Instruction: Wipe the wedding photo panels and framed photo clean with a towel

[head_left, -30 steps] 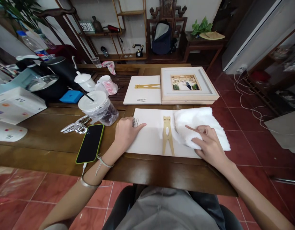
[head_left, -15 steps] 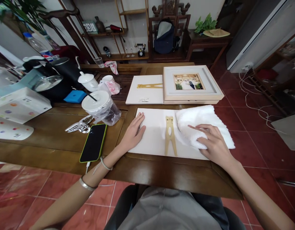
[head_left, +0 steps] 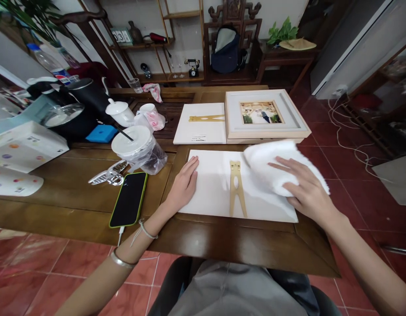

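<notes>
The right hand's grip [head_left: 300, 186] holds the towel [head_left: 262, 163] over the board [head_left: 214, 184]; the left hand [head_left: 184, 185] lies flat on it, clutching nothing. Wiping seems underway, progress unclear.

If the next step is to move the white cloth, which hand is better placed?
Probably the right hand: it is on the white cloth, while the left hand lies at the left edge of the white board.

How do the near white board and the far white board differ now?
The left hand touches the near white board; the far white board lies untouched, beside the picture frame. The near board's stand leg and its twin point toward the camera, while the far board's gold stand points its legs rightward. Both are white.
</notes>
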Action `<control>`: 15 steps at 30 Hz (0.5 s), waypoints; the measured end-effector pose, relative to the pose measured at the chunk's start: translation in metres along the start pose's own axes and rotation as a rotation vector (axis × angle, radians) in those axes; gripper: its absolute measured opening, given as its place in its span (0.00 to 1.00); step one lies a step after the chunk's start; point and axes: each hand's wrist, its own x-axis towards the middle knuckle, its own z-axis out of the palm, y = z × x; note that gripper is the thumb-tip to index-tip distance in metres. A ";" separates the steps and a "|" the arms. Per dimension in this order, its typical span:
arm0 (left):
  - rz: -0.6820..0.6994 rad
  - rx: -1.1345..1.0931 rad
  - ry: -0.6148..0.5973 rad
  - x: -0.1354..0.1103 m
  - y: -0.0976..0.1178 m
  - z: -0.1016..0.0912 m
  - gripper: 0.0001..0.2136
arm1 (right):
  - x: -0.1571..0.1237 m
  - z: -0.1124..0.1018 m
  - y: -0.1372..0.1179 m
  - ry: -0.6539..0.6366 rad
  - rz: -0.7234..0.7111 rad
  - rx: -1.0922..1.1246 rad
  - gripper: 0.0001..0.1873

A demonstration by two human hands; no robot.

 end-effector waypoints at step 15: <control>0.016 0.034 -0.021 0.000 0.002 -0.001 0.20 | 0.036 0.008 0.001 -0.402 0.118 -0.042 0.13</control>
